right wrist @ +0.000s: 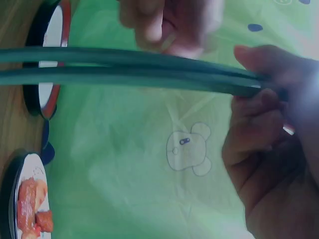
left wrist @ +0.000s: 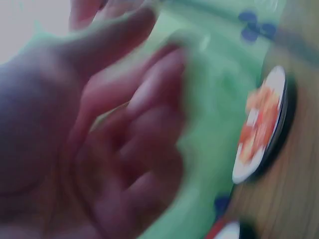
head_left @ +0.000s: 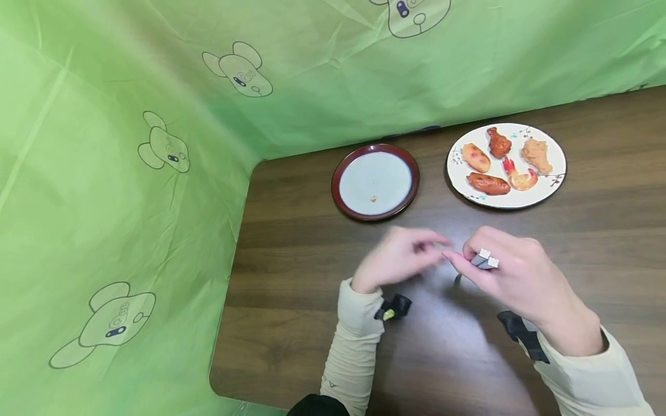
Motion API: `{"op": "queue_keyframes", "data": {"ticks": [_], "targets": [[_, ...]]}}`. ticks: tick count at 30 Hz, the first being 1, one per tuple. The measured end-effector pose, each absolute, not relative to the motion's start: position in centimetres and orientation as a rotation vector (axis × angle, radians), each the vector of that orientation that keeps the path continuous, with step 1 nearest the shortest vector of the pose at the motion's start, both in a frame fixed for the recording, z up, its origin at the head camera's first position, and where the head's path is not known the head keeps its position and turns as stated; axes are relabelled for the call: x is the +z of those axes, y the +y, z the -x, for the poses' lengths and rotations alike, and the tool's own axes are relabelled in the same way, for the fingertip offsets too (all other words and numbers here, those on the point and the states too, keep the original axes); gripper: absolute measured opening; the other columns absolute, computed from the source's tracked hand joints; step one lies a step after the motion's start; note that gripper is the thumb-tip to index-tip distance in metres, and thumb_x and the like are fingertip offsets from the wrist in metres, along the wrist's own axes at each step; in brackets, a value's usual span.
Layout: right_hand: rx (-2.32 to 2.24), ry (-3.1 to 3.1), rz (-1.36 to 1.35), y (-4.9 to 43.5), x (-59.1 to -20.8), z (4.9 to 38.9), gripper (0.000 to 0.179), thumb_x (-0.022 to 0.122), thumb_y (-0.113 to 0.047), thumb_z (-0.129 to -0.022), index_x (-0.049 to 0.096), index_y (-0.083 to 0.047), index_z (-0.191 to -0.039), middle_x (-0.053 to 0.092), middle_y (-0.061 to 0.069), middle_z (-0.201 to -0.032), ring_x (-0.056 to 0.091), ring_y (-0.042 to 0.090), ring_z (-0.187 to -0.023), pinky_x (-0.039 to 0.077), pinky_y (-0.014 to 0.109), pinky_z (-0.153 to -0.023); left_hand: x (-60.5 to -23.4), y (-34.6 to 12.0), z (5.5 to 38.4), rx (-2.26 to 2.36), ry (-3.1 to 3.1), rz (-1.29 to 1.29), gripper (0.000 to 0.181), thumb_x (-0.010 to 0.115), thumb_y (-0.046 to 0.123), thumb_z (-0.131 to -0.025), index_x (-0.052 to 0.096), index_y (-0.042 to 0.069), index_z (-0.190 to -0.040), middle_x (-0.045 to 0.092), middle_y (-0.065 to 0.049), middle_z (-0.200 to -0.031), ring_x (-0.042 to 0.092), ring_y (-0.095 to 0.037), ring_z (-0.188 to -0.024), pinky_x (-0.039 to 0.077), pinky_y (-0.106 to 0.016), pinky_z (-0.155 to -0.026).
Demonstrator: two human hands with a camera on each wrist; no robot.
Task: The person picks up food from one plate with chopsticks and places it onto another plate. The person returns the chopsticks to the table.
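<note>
My right hand [head_left: 520, 277] grips a pair of dark green chopsticks [right wrist: 124, 77] near their silvery ends, thumb on one side and curled fingers on the other. In the right wrist view the two sticks lie almost parallel, slightly apart along their length. My left hand [head_left: 398, 257] is beside the right thumb, blurred, with its fingers loosely bent. The left wrist view shows that hand [left wrist: 124, 134] with nothing visible in it. Beyond both hands are a red-rimmed plate [head_left: 406, 155] and, to its right, a white plate [head_left: 470, 137] of food.
On the white plate lie a drumstick [head_left: 498, 143], a breaded piece [head_left: 537, 155], a shrimp [head_left: 522, 180], a sausage-like piece [head_left: 488, 184] and a dumpling-like piece [head_left: 476, 158]. A small crumb-like speck [head_left: 373, 199] marks the red-rimmed plate. Green cloth [head_left: 322, 98] borders the wooden table [head_left: 281, 289].
</note>
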State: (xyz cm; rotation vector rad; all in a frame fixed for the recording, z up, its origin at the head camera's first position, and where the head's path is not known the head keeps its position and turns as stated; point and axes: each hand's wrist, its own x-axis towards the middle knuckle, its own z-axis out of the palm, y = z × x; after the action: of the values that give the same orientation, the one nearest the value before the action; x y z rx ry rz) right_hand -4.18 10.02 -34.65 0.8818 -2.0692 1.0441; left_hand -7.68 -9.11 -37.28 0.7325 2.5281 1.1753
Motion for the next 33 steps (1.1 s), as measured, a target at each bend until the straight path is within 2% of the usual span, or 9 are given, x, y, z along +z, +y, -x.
{"op": "queue_keyframes", "data": {"ticks": [3, 5, 9, 12, 17, 21, 26, 29, 33], "targets": [[1.078, -2.103, -0.939, 10.1, -34.6, 4.2, 0.044, 0.051, -0.042, -0.097, 0.054, -0.018, -0.060, 0.046, -0.015, -0.059, 0.037, -0.006, -0.049, 0.033, 0.008, -0.044, -38.5, -12.0, 8.9, 1.589, 2.658, -0.224, 0.021, 0.060, 0.019, -0.095, 0.071, 0.007, -0.108, 0.066, -0.006, -0.072, 0.053, -0.004, -0.048, 0.051, -0.020, -0.045], [1.111, -2.119, -0.969, 10.1, -34.7, 4.2, 0.043, 0.052, -0.041, -0.097, 0.054, -0.020, -0.060, 0.044, -0.016, -0.059, 0.036, -0.008, -0.051, 0.031, 0.005, -0.045, -39.5, -14.0, 9.7, 1.804, 2.678, 0.104, 0.023, 0.058, 0.019, -0.096, 0.069, 0.003, -0.109, 0.063, -0.010, -0.067, 0.051, -0.006, -0.044, 0.050, -0.022, -0.042], [1.122, -2.177, -0.999, 10.5, -35.2, 4.3, 0.041, 0.052, -0.042, -0.097, 0.054, -0.024, -0.060, 0.043, -0.018, -0.061, 0.037, -0.008, -0.053, 0.032, 0.005, -0.047, -41.7, -17.2, 10.7, 1.938, 2.603, 0.542, 0.030, 0.057, 0.018, -0.096, 0.061, 0.000, -0.120, 0.057, -0.005, -0.061, 0.051, -0.007, -0.041, 0.049, -0.020, -0.039], [1.108, -2.310, -1.003, 11.1, -35.6, 4.2, 0.033, 0.063, -0.033, -0.093, 0.055, -0.027, -0.062, 0.043, -0.021, -0.063, 0.037, -0.009, -0.056, 0.033, 0.006, -0.050, -43.1, -18.6, 11.0, 1.946, 2.516, 0.741, 0.037, 0.053, 0.017, -0.098, 0.052, 0.001, -0.131, 0.055, -0.001, -0.059, 0.052, -0.008, -0.040, 0.049, -0.019, -0.039], [1.020, -2.528, -0.973, 11.7, -35.9, 4.1, 0.033, 0.076, -0.015, -0.079, 0.053, -0.031, -0.062, 0.040, -0.024, -0.064, 0.037, -0.010, -0.058, 0.035, 0.009, -0.053, -44.8, -19.1, 11.4, 2.040, 2.297, 0.876, 0.049, 0.042, 0.014, -0.102, 0.029, 0.000, -0.146, 0.058, -0.002, -0.063, 0.059, -0.010, -0.044, 0.053, -0.020, -0.043], [1.035, -2.540, -0.961, 12.0, -35.8, 4.2, 0.036, 0.074, -0.014, -0.082, 0.050, -0.031, -0.060, 0.039, -0.023, -0.064, 0.036, -0.008, -0.058, 0.034, 0.008, -0.052, -45.3, -18.8, 11.8, 2.127, 2.147, 0.864, 0.056, 0.040, 0.013, -0.102, 0.015, 0.001, -0.151, 0.062, -0.005, -0.068, 0.063, -0.011, -0.047, 0.056, -0.022, -0.045], [1.080, -2.426, -0.905, 13.2, -35.2, 4.8, 0.037, 0.070, -0.011, -0.084, 0.047, -0.027, -0.060, 0.036, -0.021, -0.063, 0.031, -0.010, -0.058, 0.029, 0.006, -0.049, -45.5, -18.3, 11.9, 2.181, 2.038, 0.834, 0.060, 0.041, 0.014, -0.102, 0.010, 0.002, -0.152, 0.064, -0.008, -0.071, 0.066, -0.014, -0.050, 0.058, -0.024, -0.048], [1.142, -2.332, -0.790, 14.7, -34.9, 5.3, 0.032, 0.069, -0.007, -0.084, 0.054, -0.023, -0.060, 0.044, -0.018, -0.061, 0.035, -0.012, -0.058, 0.029, 0.005, -0.048, -45.5, -18.0, 12.0, 2.191, 2.003, 0.821, 0.060, 0.041, 0.014, -0.102, 0.010, 0.003, -0.153, 0.065, -0.010, -0.075, 0.067, -0.016, -0.053, 0.059, -0.025, -0.051], [1.244, -2.250, -0.511, 16.8, -34.9, 6.1, 0.024, 0.068, -0.004, -0.085, 0.066, -0.009, -0.061, 0.056, -0.020, -0.062, 0.047, -0.014, -0.059, 0.036, 0.000, -0.053, -45.4, -17.6, 12.0, 2.175, 1.998, 0.799, 0.059, 0.040, 0.014, -0.103, 0.010, 0.004, -0.153, 0.065, -0.014, -0.079, 0.068, -0.017, -0.056, 0.060, -0.026, -0.054]]}}
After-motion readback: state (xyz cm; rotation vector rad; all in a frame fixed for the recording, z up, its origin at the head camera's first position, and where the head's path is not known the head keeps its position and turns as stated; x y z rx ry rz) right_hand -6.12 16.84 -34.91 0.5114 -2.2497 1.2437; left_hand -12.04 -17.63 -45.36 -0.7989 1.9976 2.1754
